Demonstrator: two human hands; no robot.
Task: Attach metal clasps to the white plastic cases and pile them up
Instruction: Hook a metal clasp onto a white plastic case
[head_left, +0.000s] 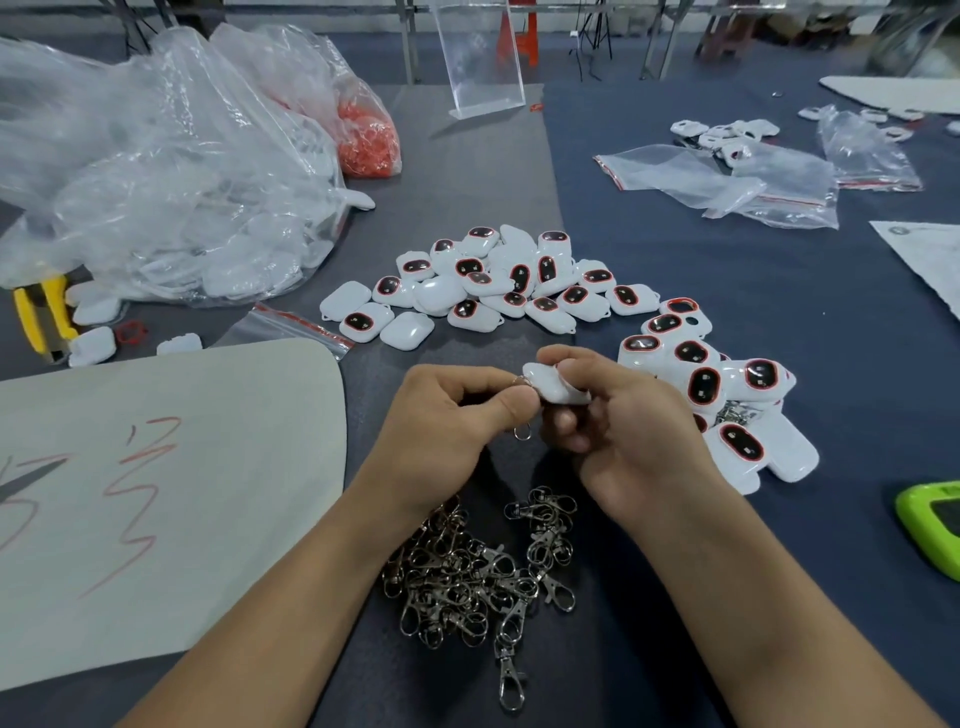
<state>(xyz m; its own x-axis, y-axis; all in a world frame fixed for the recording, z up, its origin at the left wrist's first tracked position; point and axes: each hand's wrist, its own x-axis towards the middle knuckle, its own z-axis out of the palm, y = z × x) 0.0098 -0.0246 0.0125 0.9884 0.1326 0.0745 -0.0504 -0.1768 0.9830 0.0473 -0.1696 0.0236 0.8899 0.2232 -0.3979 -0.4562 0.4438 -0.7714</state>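
– Fingers (506, 402) of the left hand (441, 421) are pinched tight on a metal clasp (523, 432), with its ring hanging out below the thumb. The right hand (618, 421) is curled round a white case (551, 388). Both are held up just above the table (649, 249).
– Is the hook through the case's loop yet?
– Can't tell, the thumbs cover the joint. That's the danger spot, I'd say: a tiny loop and a sprung hook, all done by feel. Force it at an angle and the loop could stretch or tear.
– And if the pinch slips?
– Then the clasp probably drops straight into the heap of clasps (467, 582) lying between the forearms. They look tangled, so fishing one back out may drag others along.
– The case itself?
– Glossy and rounded. Squeeze too hard during the push and it could squirt out of the grip.
– Where does it go afterwards?
– Likely the pile of cases (717, 384) just right of the right hand, where clasps peek out between them. It's loosely stacked, so a careless drop could set those smooth cases sliding. The second heap of cases (498, 283), farther back in the middle, shows no clasps that I can make out. Mixing the two would be another slip.
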